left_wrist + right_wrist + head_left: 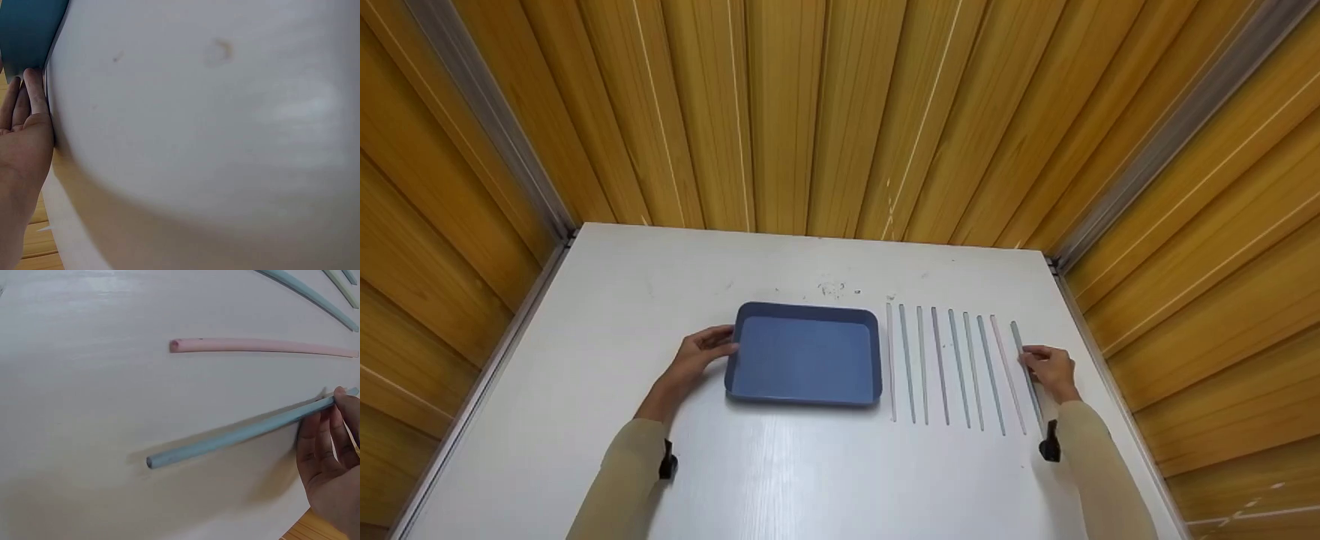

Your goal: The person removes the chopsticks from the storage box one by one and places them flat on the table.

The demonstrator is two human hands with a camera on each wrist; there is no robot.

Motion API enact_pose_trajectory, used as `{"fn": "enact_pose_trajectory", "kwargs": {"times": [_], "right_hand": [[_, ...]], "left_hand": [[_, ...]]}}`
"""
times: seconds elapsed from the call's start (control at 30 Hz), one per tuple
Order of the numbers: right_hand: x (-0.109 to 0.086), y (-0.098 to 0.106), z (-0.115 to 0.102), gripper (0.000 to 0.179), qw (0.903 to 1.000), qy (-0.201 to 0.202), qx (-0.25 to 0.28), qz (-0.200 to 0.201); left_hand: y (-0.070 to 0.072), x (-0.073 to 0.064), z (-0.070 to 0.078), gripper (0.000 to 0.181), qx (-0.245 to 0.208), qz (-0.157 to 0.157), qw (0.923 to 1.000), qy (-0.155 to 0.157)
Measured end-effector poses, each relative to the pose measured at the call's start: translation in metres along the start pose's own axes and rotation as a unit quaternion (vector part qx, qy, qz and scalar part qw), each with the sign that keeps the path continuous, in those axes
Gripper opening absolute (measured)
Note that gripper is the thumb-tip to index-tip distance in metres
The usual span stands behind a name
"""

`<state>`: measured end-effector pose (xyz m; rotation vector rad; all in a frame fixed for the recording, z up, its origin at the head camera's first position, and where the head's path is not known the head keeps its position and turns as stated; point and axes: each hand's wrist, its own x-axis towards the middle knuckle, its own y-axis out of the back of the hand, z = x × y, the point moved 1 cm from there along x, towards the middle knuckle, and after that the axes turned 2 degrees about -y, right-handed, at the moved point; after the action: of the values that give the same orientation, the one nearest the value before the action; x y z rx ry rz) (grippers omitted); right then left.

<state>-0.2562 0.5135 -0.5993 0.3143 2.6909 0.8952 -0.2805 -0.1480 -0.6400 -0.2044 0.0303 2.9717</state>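
Observation:
My left hand [699, 358] is at the left side of a blue rectangular tray [802, 401], thumb tip at its rim. In the left wrist view, fairly straight fingers [35, 93] touch the tray wall [31, 39]. At the far right of a row of sticks, my right hand [1050, 371] pinches a slim light blue stick [225, 439] between thumb and fingers. That stick lies at a slant, close over the table, its near end pointing away from the hand. Beside it is a pink stick [253, 345], untouched.
Several more thin pastel sticks [952, 367] lie side by side between the tray and my right hand. Everything rests on a white table [780, 480] with small dark marks near its back. Wood-look panels [780, 112] enclose the back and sides.

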Motion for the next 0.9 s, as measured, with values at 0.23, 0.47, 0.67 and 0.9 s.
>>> {"fn": "enact_pose_trajectory", "kwargs": {"times": [0.23, 0.47, 0.67, 0.9], "right_hand": [[0.0, -0.005, 0.001, 0.037, 0.9987, 0.007, -0.036, 0.034], [-0.007, -0.01, 0.011, 0.034, 0.9969, 0.012, -0.049, 0.06], [-0.007, -0.006, 0.012, 0.034, 0.9937, 0.021, -0.067, 0.087], [-0.002, 0.004, 0.005, 0.036, 0.9955, 0.016, -0.055, 0.075]], "left_hand": [[-0.003, -0.004, 0.001, 0.057, -0.01, -0.002, 0.9999, -0.007], [-0.006, -0.004, 0.004, 0.058, -0.009, -0.014, 0.9998, -0.012], [-0.011, 0.003, 0.005, 0.058, -0.001, -0.013, 0.9999, -0.003], [-0.012, 0.007, 0.006, 0.059, 0.003, -0.014, 0.9998, -0.012]]}}
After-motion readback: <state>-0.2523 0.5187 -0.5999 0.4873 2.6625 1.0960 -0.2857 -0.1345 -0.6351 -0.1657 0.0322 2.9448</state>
